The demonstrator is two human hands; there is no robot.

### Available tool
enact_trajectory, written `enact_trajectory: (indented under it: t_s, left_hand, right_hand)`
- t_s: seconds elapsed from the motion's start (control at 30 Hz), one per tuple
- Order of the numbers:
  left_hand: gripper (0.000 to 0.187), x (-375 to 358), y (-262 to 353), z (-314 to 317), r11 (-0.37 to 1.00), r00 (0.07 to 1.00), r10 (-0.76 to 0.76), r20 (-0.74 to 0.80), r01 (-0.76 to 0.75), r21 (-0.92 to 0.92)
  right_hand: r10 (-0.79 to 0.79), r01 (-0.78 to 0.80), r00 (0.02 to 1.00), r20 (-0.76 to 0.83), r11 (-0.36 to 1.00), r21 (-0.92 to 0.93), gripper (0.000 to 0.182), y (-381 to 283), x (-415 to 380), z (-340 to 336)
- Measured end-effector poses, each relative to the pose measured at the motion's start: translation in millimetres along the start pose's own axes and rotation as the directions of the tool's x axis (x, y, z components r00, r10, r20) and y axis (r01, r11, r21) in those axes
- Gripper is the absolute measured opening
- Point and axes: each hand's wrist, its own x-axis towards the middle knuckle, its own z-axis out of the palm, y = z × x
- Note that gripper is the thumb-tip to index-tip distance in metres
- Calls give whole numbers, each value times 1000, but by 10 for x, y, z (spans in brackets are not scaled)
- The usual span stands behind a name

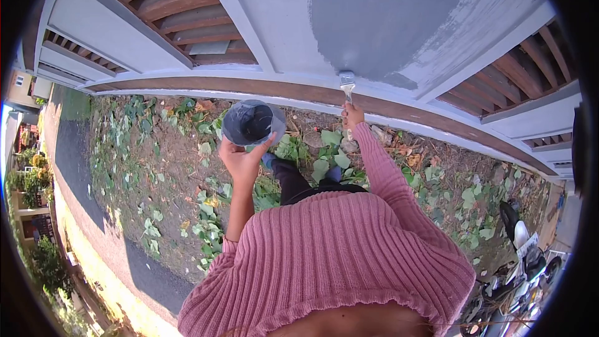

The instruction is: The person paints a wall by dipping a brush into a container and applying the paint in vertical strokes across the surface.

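Closed around the middle of a flat, pale-handled paintbrush with grey-coated bristles (347, 84), the fingers of the right hand (352, 115), with a short length of handle showing below the grip. Long axis of the paintbrush nearly straight away from the body, bristle end foremost, directly beyond the fingers and at the lower edge of a darker grey paint patch (387, 19) on a tall, pale grey wall panel (277, 15). Bristles apparently touching the panel, just above a long brown strip (306, 92) along the wall's base; pressure impossible to tell. To the left and a little nearer the body, a dark grey, round, open-topped container (234, 128), clamped near its base between the thumb and spread fingers of the left hand (242, 161). Mouth of the container turned up towards the head, with dark grey wetness inside; depth of contents hard to judge. Between container and paintbrush, a clear gap over leaf-strewn soil (168, 168), with no contact between the two. Of the two hands, the right nearer the paint patch, and the left well aside from the bristles.
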Motion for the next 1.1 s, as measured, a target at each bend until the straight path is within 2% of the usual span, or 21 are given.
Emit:
enact_trajectory:
  t_s: [0.13,0.23,0.67,0.73,0.77,0.83,0.87,0.93,1.0,1.1]
  left_hand:
    - [43,-2,43,-7,999,999,44,-31,-44,-2]
    - [43,-24,-16,-61,1000,998,16,-56,-17,-7]
    - [43,13,9,-24,1000,1000,14,-24,-14,3]
    - [43,17,-3,-21,1000,1000,-10,-16,10,-8]
    - [43,20,-8,-19,1000,1000,-12,-16,12,-12]
    - [44,23,-20,-20,1000,1000,-16,-8,16,-2]
    - [44,29,-28,-13,1000,1000,-21,-11,21,-7]
    - [44,23,-35,-9,1000,1000,-10,3,10,5]
    - [44,4,-42,0,1000,1000,-4,11,4,1]
    - [45,35,-9,17,1000,1000,15,9,-15,20]
  right_hand:
    - [-47,47,999,-3,999,-1,22,-71,-103,-16]
    - [-96,96,995,12,995,39,21,-82,-179,-15]
    - [-256,250,967,10,951,181,22,-299,-604,118]
    - [-368,352,929,41,912,211,21,-307,-738,140]
    - [-369,354,929,38,912,208,21,-296,-791,151]
    - [-529,512,843,93,844,160,20,-290,-883,183]
    - [-527,511,844,94,846,153,20,-344,-880,194]
    - [-497,500,856,141,866,20,22,-495,-813,251]
    - [-491,494,861,136,869,10,22,-451,-611,276]
    - [-346,345,937,47,938,32,20,-216,-271,267]
